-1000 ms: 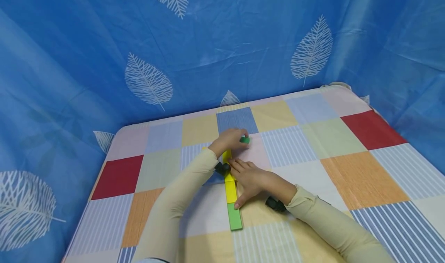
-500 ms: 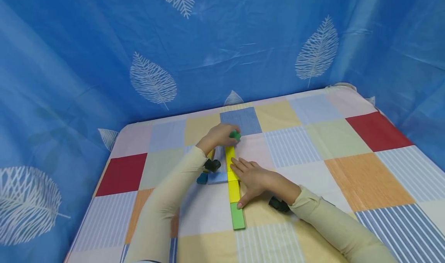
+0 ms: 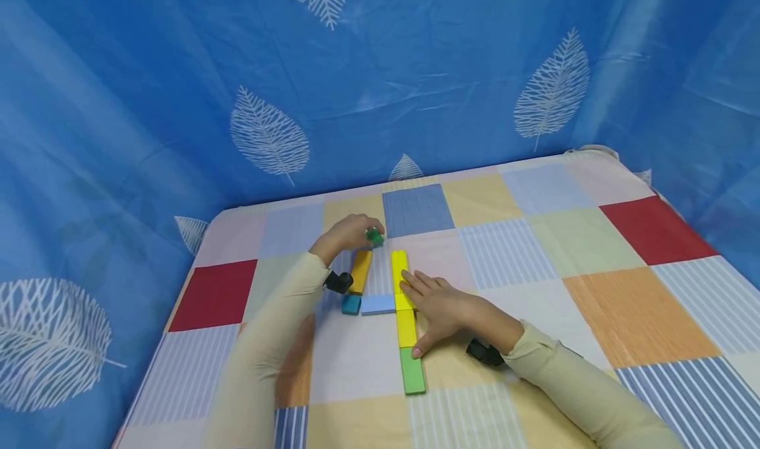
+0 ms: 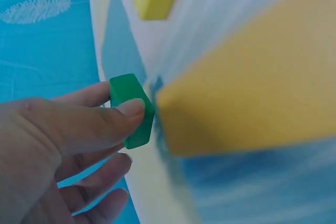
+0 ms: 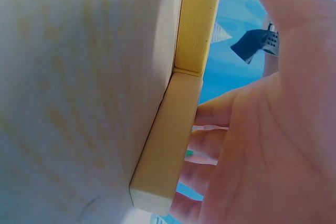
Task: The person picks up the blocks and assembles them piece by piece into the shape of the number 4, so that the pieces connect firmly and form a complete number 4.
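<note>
Between thumb and fingers, my left hand [image 3: 349,231] pinches a small green block [image 4: 126,88]. It holds this at the far end of an orange-yellow block [image 3: 361,272]; whether the two touch is unclear. A teal block [image 3: 351,304] sits at that block's near end, and a light blue block [image 3: 378,304] runs from there to a column of yellow blocks [image 3: 406,329]. At the near end of the column lies a light green block [image 3: 413,372]. My right hand [image 3: 444,310] rests along the column's right side, fingers spread, fingertips on the yellow, thumb near the light green block.
A patchwork cloth [image 3: 600,304] covers the table under the blocks. Blue curtains [image 3: 380,73] with white leaf prints hang behind and at the sides. Dark wrist cameras are strapped to both wrists, the left one [image 3: 339,282] close to the orange-yellow block.
My left hand has moved left with the green block, from beyond the yellow column to the orange-yellow block's far end, uncovering the teal and light blue blocks. My right hand stays at the column.
</note>
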`<state>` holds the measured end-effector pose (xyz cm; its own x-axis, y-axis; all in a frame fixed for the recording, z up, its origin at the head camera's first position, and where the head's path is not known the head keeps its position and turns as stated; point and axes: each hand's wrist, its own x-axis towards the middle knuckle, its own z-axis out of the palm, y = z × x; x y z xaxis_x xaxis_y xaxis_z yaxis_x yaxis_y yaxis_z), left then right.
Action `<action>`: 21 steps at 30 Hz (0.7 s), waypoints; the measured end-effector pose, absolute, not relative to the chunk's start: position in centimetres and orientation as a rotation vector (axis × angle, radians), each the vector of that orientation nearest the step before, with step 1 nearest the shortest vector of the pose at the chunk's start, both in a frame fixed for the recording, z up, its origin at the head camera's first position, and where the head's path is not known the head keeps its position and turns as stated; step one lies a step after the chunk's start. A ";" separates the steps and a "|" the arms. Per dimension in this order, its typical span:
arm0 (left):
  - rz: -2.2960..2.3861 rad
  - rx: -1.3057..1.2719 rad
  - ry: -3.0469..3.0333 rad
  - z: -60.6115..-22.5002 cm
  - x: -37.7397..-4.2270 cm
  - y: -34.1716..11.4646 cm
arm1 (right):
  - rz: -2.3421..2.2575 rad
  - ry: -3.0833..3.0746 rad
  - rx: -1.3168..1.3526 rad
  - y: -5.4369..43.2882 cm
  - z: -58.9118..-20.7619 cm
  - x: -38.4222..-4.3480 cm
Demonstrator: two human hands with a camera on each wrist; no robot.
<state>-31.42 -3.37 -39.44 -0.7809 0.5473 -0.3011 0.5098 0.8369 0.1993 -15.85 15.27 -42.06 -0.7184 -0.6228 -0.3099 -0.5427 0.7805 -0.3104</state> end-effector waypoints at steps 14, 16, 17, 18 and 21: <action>0.177 0.815 2.629 -40.3 -31.5 -4.5 | -0.283 2.571 -0.900 15.5 -42.3 -15.7; 0.187 0.838 2.618 -40.3 -31.6 -4.5 | -0.280 2.573 -0.899 15.5 -42.3 -15.8; 0.191 0.849 2.612 -40.3 -31.6 -4.6 | -0.278 2.575 -0.899 15.5 -42.3 -15.8; 0.195 0.860 2.607 -40.3 -31.6 -4.6 | -0.274 2.577 -0.898 15.5 -42.4 -15.8; 0.236 0.860 2.597 -40.2 -31.5 -4.7 | -0.275 2.578 -0.892 15.5 -42.5 -15.9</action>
